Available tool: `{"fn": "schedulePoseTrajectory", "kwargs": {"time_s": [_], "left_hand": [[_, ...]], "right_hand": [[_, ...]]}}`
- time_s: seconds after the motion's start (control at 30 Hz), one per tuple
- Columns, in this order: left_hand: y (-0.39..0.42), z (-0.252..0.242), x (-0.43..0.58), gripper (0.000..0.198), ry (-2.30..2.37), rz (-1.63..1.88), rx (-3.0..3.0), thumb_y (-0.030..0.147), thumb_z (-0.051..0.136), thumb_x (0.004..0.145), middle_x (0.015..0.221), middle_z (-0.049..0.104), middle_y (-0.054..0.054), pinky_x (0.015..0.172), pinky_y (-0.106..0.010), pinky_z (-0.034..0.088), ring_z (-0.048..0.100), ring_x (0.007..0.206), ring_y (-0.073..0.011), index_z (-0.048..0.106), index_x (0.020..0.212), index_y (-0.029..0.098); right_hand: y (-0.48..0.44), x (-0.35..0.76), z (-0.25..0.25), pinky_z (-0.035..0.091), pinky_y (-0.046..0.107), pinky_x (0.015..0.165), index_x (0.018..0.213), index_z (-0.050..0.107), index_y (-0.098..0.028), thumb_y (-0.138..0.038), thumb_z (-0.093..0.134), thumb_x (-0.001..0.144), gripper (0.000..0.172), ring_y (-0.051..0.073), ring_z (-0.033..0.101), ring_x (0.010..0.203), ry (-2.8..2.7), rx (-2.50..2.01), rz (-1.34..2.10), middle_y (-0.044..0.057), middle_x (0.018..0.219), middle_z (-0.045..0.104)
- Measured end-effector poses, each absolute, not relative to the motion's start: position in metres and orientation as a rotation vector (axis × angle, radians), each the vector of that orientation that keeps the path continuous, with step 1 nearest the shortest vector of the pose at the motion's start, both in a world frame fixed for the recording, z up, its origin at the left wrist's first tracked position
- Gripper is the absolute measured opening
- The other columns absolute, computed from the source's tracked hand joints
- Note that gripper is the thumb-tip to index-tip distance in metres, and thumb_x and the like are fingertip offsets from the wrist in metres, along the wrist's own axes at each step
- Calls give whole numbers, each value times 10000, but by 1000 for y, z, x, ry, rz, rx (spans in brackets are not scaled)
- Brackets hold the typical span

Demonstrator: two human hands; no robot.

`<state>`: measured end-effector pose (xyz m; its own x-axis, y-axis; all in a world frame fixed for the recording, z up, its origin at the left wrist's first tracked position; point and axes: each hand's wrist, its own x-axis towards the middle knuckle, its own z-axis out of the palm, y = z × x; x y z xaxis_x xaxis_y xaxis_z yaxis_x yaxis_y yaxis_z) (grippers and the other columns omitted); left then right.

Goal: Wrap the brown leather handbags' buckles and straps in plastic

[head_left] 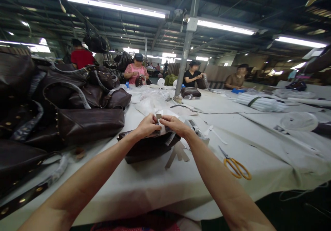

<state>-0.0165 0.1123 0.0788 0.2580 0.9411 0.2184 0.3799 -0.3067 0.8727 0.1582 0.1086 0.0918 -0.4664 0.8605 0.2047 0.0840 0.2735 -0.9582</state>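
Observation:
Both hands meet over a dark brown leather bag [148, 150] lying on the table in front of me. My left hand [148, 126] is closed, thumb and fingers pinching a small strip [158, 116], grey-brown at its top end and pale below. From the other side my right hand [173, 124] pinches the same strip between thumb and fingers. What the strip is made of, and whether it joins the bag, I cannot tell. Beside the bag, under my right forearm, lie several flat grey-beige strips [178, 154].
Dark leather bags [90, 122] are piled on the left. Scissors with yellow handles [236, 165] lie to the right on the white-covered table [207, 182]. A metal post [184, 62] rises beyond the hands. Several people sit across the table; one person [194, 77] handles a bag.

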Motion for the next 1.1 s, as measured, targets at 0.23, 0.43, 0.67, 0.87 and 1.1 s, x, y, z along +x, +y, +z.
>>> {"fn": "schedulePoseTrajectory", "kwargs": {"time_s": [0.23,0.43,0.67,0.87,1.1], "left_hand": [[113,77,-16,337,1186,1027,1849,245,736,618,624,515,67,501,-215,333,500,575,-114,464,811,198],[112,86,-21,281,1117,997,1827,267,701,655,642,524,52,529,-224,364,501,584,-113,480,807,186],[112,89,-21,251,1026,920,1846,319,649,684,608,508,59,505,-207,327,468,544,-101,477,807,185],[113,88,-23,228,1039,930,1956,331,609,699,616,473,69,518,-211,314,439,556,-104,461,810,199],[109,92,-23,179,1223,907,2110,299,615,685,681,547,27,553,-234,349,478,635,-139,567,812,182]], "right_hand": [[111,175,86,497,341,841,951,705,-186,-311,832,615,381,202,640,869,-1825,-764,1444,5,882,709],[121,170,66,504,318,759,831,657,-198,-281,834,582,317,168,625,764,-1695,-807,1161,-17,810,689],[117,164,61,471,307,812,786,622,-217,-347,762,681,218,166,607,835,-1656,-739,1064,-14,893,671],[120,154,55,448,292,722,719,572,-218,-391,710,700,221,153,537,703,-1606,-813,907,-29,720,612],[119,147,46,419,285,699,697,581,-222,-369,687,729,184,154,517,681,-1534,-880,716,-31,686,579]]}}
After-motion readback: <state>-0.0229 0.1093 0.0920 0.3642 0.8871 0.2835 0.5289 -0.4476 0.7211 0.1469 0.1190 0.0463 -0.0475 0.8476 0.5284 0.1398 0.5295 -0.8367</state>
